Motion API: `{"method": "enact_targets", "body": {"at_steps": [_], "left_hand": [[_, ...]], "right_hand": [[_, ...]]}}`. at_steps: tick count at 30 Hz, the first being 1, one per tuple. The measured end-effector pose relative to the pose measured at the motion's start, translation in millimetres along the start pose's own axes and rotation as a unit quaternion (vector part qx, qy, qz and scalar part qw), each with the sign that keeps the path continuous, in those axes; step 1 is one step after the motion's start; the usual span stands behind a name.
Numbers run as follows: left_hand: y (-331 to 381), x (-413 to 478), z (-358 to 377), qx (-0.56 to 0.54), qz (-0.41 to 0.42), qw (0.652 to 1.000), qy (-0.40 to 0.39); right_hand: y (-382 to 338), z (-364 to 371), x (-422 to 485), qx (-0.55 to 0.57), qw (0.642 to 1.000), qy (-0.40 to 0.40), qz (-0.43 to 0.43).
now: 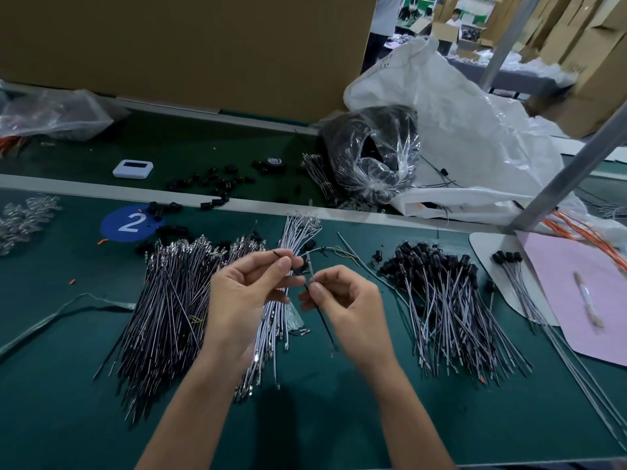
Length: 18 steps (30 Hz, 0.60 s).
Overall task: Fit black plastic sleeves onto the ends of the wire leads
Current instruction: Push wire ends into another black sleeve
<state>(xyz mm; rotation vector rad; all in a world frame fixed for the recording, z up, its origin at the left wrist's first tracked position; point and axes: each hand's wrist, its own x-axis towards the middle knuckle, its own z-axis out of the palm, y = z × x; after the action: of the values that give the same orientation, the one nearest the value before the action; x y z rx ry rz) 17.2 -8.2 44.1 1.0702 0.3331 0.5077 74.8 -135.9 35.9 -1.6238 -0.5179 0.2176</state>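
We pinch one black wire (326, 325) in both hands, left hand (244, 293) above right hand (346, 300). It slants upper-left to lower-right; loose sleeves (171, 229) lie nearer our left hand.

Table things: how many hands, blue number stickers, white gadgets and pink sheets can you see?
Hands: 2, left hand and right hand, both pinching a black lead
Blue number sticker: 1
White gadget: 1
Pink sheet: 1
Total: 5

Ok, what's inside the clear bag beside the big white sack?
The clear bag holds what looks like dark coiled wire. Glare and folds in the plastic hide anything deeper or underneath.
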Motion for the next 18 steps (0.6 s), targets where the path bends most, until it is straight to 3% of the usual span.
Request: {"method": "enact_targets", "body": {"at_steps": [13, 16, 18], "left_hand": [[-12, -6, 14, 0.049, -0.01, 0.998, -0.031], [-28, -2, 22, 0.159, 0.011, 0.986, -0.047], [-46, 2, 31, 0.282, 0.03, 0.956, -0.076]], "right_hand": [[-4, -8, -2, 0.021, 0.999, 0.024, 0.02], [-5, -25, -5, 0.018, 0.997, 0.074, 0.021], [-5, -47, -7, 0.005, 0.991, 0.132, 0.018]]}}
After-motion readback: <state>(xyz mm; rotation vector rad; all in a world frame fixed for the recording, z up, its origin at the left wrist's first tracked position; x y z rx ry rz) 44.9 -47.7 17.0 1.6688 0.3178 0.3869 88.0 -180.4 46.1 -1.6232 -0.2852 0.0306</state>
